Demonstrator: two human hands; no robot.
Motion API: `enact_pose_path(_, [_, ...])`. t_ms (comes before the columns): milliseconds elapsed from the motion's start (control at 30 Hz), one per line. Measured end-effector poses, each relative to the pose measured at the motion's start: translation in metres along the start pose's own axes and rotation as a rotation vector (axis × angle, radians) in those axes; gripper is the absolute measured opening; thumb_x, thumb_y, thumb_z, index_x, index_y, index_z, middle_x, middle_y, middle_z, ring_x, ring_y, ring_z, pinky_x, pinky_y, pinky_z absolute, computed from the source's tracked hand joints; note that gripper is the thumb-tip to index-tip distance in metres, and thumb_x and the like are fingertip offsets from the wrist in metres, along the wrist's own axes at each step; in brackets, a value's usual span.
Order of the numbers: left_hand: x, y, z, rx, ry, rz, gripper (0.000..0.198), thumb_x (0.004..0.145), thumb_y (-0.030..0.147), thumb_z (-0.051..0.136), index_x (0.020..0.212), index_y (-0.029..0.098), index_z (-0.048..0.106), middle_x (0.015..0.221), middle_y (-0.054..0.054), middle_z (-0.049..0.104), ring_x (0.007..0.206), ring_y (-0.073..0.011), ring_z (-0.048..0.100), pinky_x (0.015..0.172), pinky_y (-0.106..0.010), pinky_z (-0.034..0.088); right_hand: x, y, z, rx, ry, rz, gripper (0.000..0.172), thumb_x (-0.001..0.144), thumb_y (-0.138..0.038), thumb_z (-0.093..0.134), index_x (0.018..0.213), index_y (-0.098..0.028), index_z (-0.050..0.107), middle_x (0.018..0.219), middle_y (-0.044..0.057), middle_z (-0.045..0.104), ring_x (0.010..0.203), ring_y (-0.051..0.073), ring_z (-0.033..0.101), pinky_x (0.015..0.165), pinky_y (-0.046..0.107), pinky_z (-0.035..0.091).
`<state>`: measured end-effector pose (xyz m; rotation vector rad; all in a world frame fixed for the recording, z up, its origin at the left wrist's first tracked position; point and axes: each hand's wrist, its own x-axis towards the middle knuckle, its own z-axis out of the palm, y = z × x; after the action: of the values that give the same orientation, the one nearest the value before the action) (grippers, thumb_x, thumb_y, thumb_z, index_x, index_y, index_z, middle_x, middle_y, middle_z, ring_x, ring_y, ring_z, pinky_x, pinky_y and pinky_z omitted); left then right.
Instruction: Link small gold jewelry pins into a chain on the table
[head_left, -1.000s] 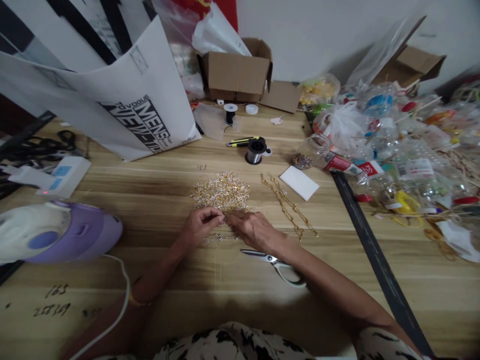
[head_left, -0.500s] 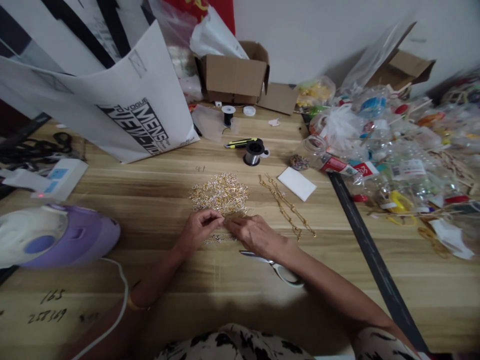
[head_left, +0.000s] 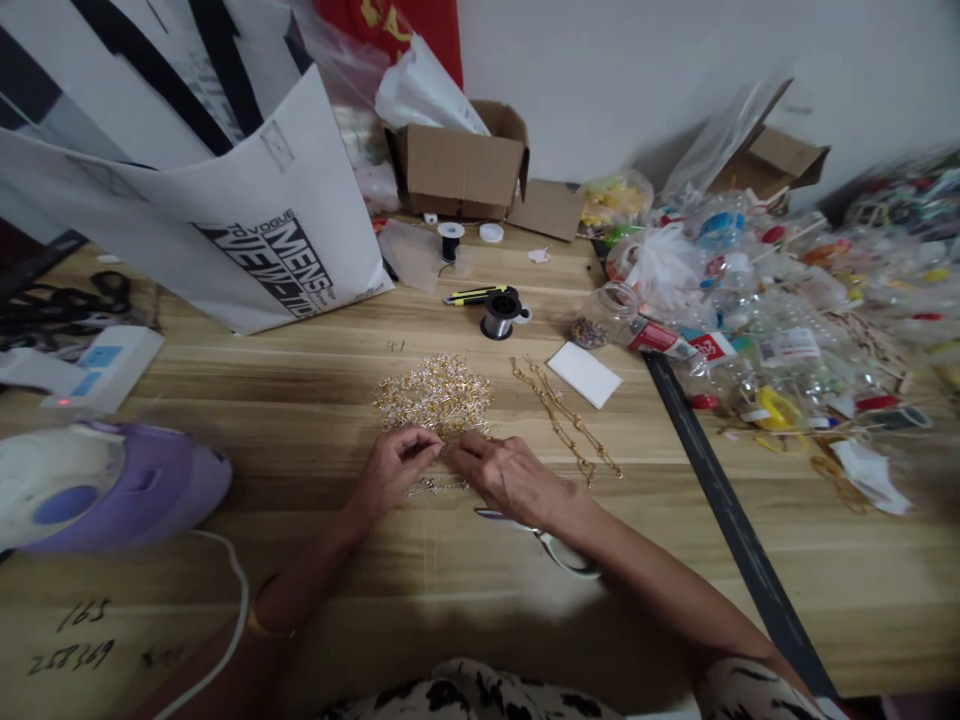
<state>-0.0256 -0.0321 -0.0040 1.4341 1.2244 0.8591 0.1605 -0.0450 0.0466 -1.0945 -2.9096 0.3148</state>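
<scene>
My left hand and my right hand meet fingertip to fingertip at the near edge of a heap of small gold and silver pins on the wooden table. Both hands have their fingers pinched together on tiny pieces from the heap, too small to name. A short silvery strand lies on the wood just under the hands. Scissors with pale handles lie beneath my right wrist. Two gold chains stretch out to the right of the heap.
A purple and white iron with its cord sits at the left. A large white bag and a cardboard box stand at the back. Wire spools, a white card and a cluttered pile of plastic bags fill the right.
The view has drifted slightly, shifting everything left. Both hands stay pinched together at the heap's near edge, with only small finger movements.
</scene>
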Motion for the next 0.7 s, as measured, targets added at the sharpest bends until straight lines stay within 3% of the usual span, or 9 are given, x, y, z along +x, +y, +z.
enact_pose_path(100, [0.000, -0.003, 0.000, 0.000, -0.001, -0.006, 0.016, 0.072, 0.029, 0.062, 0.072, 0.013, 0.062, 0.066, -0.001, 0.061, 0.063, -0.0123, 0.055, 0.059, -0.021, 0.043, -0.003, 0.006, -0.010, 0.017, 0.026, 0.056, 0.016, 0.092, -0.016, 0.039, 0.099, -0.015, 0.054, 0.090, 0.006, 0.059, 0.067, 0.012, 0.053, 0.054, 0.024, 0.031])
enact_pose_path(233, [-0.001, -0.004, -0.001, -0.023, 0.014, -0.029, 0.017, 0.072, 0.030, 0.062, 0.072, 0.013, 0.061, 0.064, 0.000, 0.060, 0.061, -0.0119, 0.055, 0.058, -0.021, 0.043, -0.006, 0.029, -0.019, 0.019, 0.009, 0.144, 0.020, 0.094, -0.022, 0.039, 0.087, -0.015, 0.056, 0.086, 0.005, 0.059, 0.065, 0.011, 0.051, 0.056, 0.024, 0.027])
enact_pose_path(500, [-0.002, -0.001, -0.003, -0.046, 0.014, -0.031, 0.017, 0.071, 0.030, 0.062, 0.071, 0.013, 0.061, 0.064, -0.001, 0.062, 0.061, -0.0122, 0.056, 0.058, -0.021, 0.045, -0.004, 0.102, -0.016, -0.014, 0.050, 0.432, 0.013, 0.088, -0.021, 0.047, 0.088, -0.018, 0.060, 0.088, 0.005, 0.063, 0.074, 0.014, 0.055, 0.060, 0.023, 0.028])
enact_pose_path(700, [-0.002, -0.001, -0.004, -0.048, 0.021, -0.019, 0.018, 0.070, 0.031, 0.062, 0.070, 0.013, 0.061, 0.063, 0.000, 0.061, 0.060, -0.0120, 0.056, 0.057, -0.021, 0.044, 0.015, 0.117, -0.011, -0.021, 0.027, 0.474, 0.017, 0.087, -0.022, 0.046, 0.098, -0.019, 0.060, 0.098, 0.006, 0.062, 0.082, 0.015, 0.058, 0.061, 0.022, 0.032])
